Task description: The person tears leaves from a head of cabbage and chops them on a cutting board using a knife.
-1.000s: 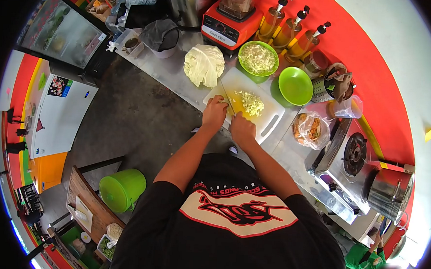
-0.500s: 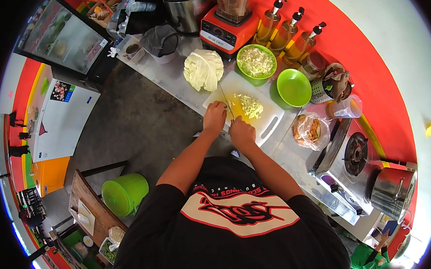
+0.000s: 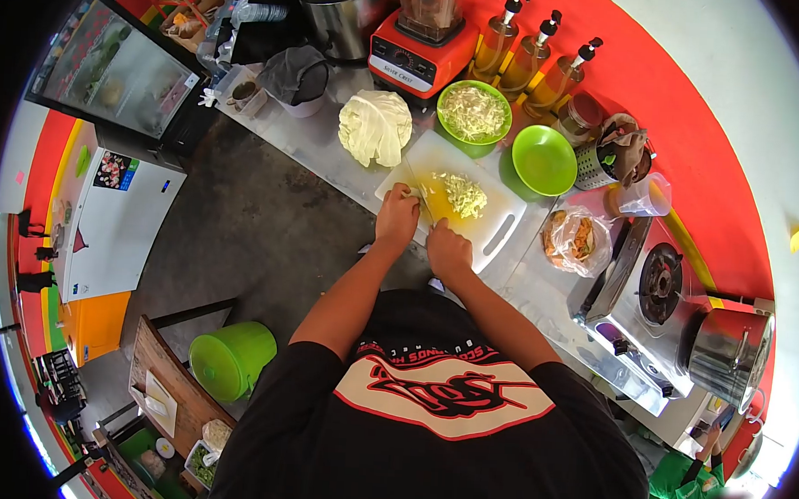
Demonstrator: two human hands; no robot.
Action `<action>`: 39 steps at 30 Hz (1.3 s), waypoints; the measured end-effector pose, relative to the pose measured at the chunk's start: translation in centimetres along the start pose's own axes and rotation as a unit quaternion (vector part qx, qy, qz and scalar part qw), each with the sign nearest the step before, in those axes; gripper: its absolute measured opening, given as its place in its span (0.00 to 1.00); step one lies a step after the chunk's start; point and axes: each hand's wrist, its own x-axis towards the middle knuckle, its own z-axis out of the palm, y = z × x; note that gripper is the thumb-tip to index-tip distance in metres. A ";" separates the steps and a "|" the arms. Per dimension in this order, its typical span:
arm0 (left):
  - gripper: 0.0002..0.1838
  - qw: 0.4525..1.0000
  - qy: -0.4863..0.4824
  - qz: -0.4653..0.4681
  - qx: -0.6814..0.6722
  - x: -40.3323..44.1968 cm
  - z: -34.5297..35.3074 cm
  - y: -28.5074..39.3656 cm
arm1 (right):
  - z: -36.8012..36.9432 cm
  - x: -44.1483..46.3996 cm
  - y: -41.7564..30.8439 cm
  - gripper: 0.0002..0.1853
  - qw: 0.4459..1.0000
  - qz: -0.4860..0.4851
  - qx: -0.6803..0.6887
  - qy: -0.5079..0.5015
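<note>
My right hand (image 3: pixel 450 246) is closed around the handle of a kitchen knife (image 3: pixel 423 195), whose blade points away from me over the white cutting board (image 3: pixel 508 201). Just left of the blade, my left hand (image 3: pixel 397 218) has its fingers curled on a small pale piece of cabbage (image 3: pixel 409 192), mostly hidden under them. Shredded cabbage (image 3: pixel 465 196) lies in a heap on the board, right of the knife. Beyond the board's far left corner sits a larger cabbage (image 3: pixel 375 128). A green bowl (image 3: pixel 444 131) at the back holds more shreds.
Another green bowl (image 3: pixel 545 160) stands right of the first. A bag of orange food (image 3: pixel 573 241) lies near the gas stove (image 3: pixel 629 320), which has a large pot (image 3: pixel 728 357) beside it. Behind are a red blender (image 3: pixel 420 56) and pump bottles (image 3: pixel 527 62). A person in green (image 3: pixel 683 486) is at lower right.
The knife blade has shifted slightly beside my left fingers, and the cabbage piece shows a little more. Both hands stay at nearly the same place on the board.
</note>
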 end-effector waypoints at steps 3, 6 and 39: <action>0.05 1.000 0.006 0.008 -0.003 0.0 0.2 -0.3 | -1.3 0.8 -0.4 0.19 0.999 -0.036 0.014 0.022; 0.05 1.000 0.007 0.013 -0.007 0.1 0.2 -0.3 | -2.3 0.4 -0.6 0.19 0.998 -0.051 0.020 0.016; 0.07 0.998 0.044 0.028 -0.034 -1.6 1.5 -0.4 | -1.7 -0.7 0.5 0.20 0.998 -0.053 0.012 0.014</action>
